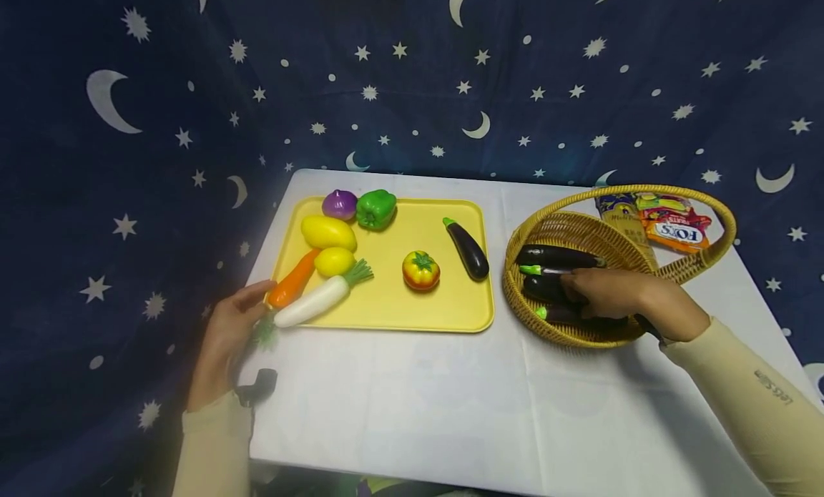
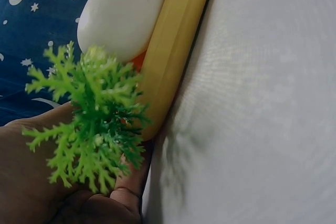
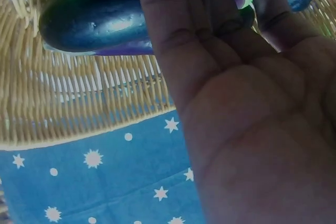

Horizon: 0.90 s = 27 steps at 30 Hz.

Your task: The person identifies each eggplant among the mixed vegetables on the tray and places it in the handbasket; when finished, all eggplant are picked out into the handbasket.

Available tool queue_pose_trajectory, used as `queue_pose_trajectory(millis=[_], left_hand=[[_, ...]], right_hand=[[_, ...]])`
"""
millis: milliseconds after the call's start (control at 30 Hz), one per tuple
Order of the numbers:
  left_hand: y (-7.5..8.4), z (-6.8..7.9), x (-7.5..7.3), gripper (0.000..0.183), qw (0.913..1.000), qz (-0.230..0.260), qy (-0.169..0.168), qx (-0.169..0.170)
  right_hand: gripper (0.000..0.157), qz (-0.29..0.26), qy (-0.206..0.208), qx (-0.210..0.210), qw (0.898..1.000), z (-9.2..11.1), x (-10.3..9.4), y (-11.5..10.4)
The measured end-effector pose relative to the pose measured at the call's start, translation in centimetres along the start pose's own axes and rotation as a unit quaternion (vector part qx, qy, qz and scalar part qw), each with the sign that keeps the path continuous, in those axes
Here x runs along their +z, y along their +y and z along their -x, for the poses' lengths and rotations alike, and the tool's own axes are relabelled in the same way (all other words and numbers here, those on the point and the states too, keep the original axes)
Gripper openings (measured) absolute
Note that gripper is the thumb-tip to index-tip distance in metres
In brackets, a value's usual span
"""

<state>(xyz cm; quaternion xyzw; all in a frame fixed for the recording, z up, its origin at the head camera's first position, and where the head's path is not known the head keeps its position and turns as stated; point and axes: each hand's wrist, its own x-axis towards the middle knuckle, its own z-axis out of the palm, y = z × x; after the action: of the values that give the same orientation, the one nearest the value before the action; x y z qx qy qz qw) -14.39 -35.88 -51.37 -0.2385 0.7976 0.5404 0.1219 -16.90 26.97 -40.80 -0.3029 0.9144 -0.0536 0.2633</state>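
Observation:
At the left front corner of the yellow tray point(image 1: 399, 318), my left hand point(image 1: 233, 318) grips the rim, its thumb low against the corner in the left wrist view. The carrot point(image 1: 292, 286) lies beside those fingers, its green leaves point(image 2: 100, 119) hanging over the rim and covering part of the hand. A white radish point(image 1: 312, 304) lies alongside. My right hand point(image 1: 608, 293) reaches down into the wicker basket point(image 1: 579, 229) among several dark eggplants point(image 1: 556, 255). Its fingers point(image 3: 178, 30) lie across a glossy eggplant point(image 3: 100, 19); with the fingertips hidden, I cannot tell if they hold it.
On the tray are a purple onion point(image 1: 340, 204), green pepper point(image 1: 376, 209), mango-like yellow fruit point(image 1: 328, 234), lemon point(image 1: 335, 262), tomato point(image 1: 421, 271) and single eggplant point(image 1: 470, 252). The basket's tall handle point(image 1: 644, 189) arches over its right side. Snack packets point(image 1: 676, 229) lie behind it.

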Motion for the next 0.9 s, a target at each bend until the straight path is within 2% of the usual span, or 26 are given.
queue_pose_trajectory(millis=[267, 467, 600, 700, 800, 867, 900], left_hand=[[-0.2, -0.3, 0.0, 0.059, 0.9999, -0.006, -0.002, 0.012], [-0.4, -0.3, 0.1, 0.061, 0.9999, -0.012, -0.009, 0.005], [-0.4, -0.1, 0.0, 0.062, 1.0, -0.004, -0.005, -0.006], [-0.3, 0.0, 0.0, 0.062, 1.0, -0.006, -0.005, -0.005], [-0.2, -0.1, 0.1, 0.061, 1.0, -0.004, -0.005, 0.007], [-0.1, -0.2, 0.2, 0.06, 0.9998, 0.0, -0.006, 0.018], [-0.1, -0.2, 0.2, 0.06, 0.9998, 0.001, -0.008, 0.018]], right_hand=[[0.028, -0.012, 0.021, 0.001, 1.0, 0.4, 0.3, 0.3], [0.013, -0.081, 0.004, 0.014, 0.997, 0.3, -0.6, 0.9], [0.005, -0.107, 0.021, 0.015, 0.994, 0.0, -1.4, 1.0], [0.005, -0.088, 0.058, 0.012, 0.994, 0.0, -1.5, 0.9], [0.012, -0.043, 0.132, 0.002, 0.99, -0.2, -1.4, 0.7], [0.013, -0.003, 0.206, 0.006, 0.978, -0.1, -1.3, 0.2], [0.014, 0.013, 0.25, 0.016, 0.968, 0.0, -1.2, -0.4]])
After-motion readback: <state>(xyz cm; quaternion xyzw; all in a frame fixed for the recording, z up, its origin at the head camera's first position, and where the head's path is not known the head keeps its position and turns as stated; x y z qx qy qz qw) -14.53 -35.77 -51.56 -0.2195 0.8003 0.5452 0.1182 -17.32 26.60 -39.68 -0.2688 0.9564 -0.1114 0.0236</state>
